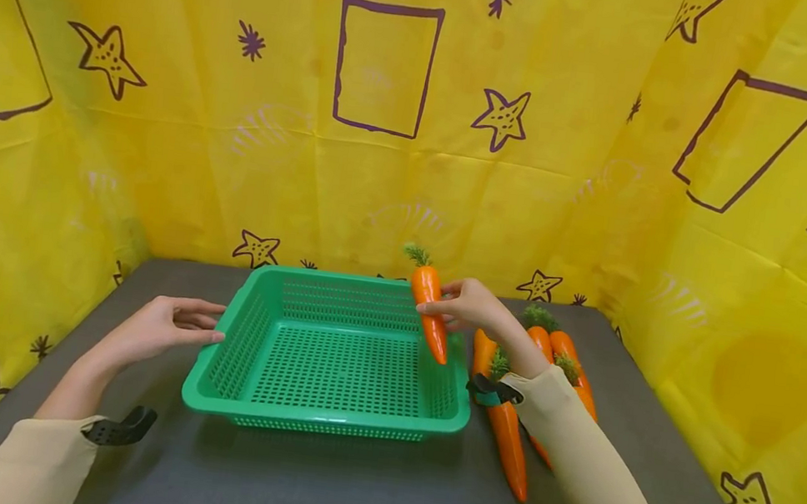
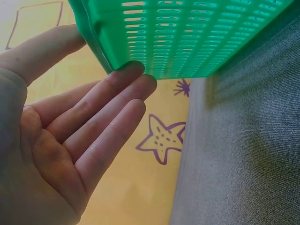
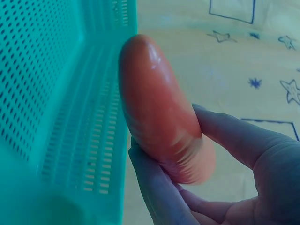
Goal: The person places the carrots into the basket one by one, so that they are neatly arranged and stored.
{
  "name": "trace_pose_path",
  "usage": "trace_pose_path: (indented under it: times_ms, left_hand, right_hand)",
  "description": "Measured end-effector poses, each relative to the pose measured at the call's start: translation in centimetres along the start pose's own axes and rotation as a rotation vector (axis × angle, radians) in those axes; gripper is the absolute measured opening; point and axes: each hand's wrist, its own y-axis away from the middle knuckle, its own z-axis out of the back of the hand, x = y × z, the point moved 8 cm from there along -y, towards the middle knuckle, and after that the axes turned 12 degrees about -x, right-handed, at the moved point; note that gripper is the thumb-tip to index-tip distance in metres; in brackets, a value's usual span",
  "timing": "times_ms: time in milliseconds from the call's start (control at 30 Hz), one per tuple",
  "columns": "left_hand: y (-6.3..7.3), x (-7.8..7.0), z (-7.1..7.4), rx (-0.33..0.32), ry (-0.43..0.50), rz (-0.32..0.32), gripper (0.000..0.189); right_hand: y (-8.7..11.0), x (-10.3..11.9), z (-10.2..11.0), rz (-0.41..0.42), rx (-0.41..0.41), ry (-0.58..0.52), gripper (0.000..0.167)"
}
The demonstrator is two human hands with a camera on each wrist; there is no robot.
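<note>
An orange toy carrot (image 1: pixel 427 288) with a green leafy top is pinched between the thumb and fingers of my right hand (image 1: pixel 473 304). It tilts over the right side of a green plastic basket (image 1: pixel 323 414), tip down. In the right wrist view the carrot (image 3: pixel 157 93) appears end-on beside the basket wall (image 3: pixel 89 126). At the basket's left rim is my left hand (image 1: pixel 155 329), its fingers fairly straight and its thumb at the edge. From the left wrist view, the fingertips (image 2: pixel 133 70) lie against the outer side of the basket (image 2: pixel 164 37). No carrot shows inside the basket.
Several more carrots (image 1: pixel 506 445) lie on the dark grey table (image 1: pixel 313 493) right of the basket, partly hidden by my right forearm. A yellow cloth (image 1: pixel 380 199) with drawn stars and frames encloses the back and sides.
</note>
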Motion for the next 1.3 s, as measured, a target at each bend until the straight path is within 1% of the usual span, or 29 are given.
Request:
trace_pose_path:
  times_ms: [200,300,433,633,733,933,1133,1300]
  left_hand:
    - [0.2,0.0,0.4,0.003,0.017,-0.008,0.058]
    - [0.2,-0.1,0.5,0.0,0.007,-0.008,0.057]
    - [0.2,-0.2,0.5,-0.001,0.012,-0.012,0.057]
    - [0.1,-0.2,0.4,-0.004,0.041,-0.003,0.058]
    - [0.1,-0.2,0.3,-0.005,0.051,-0.004,0.059]
    - [0.2,0.0,0.1,-0.004,0.062,0.002,0.059]
    - [0.4,0.1,0.1,-0.008,0.067,0.013,0.059]
    - [0.4,0.1,0.1,-0.012,0.062,0.009,0.058]
  right_hand:
    - [-1.2,0.9,-2.6,-0.04,0.053,-0.005,0.081]
    - [-1.5,1.4,-3.9,-0.044,0.09,-0.011,0.08]
    - [-1.8,2.0,-5.5,-0.038,0.13,-0.028,0.076]
    - [-2.1,2.7,-7.8,-0.053,0.171,-0.059,0.07]
    - [-2.2,3.2,-9.0,-0.05,0.195,-0.068,0.063]
    - [-2.4,4.0,-11.8,-0.038,0.278,-0.076,0.041]
    - [-2.7,4.3,-14.3,-0.039,0.29,-0.057,0.039]
    - [-2.8,4.5,-15.9,-0.028,0.302,-0.049,0.035]
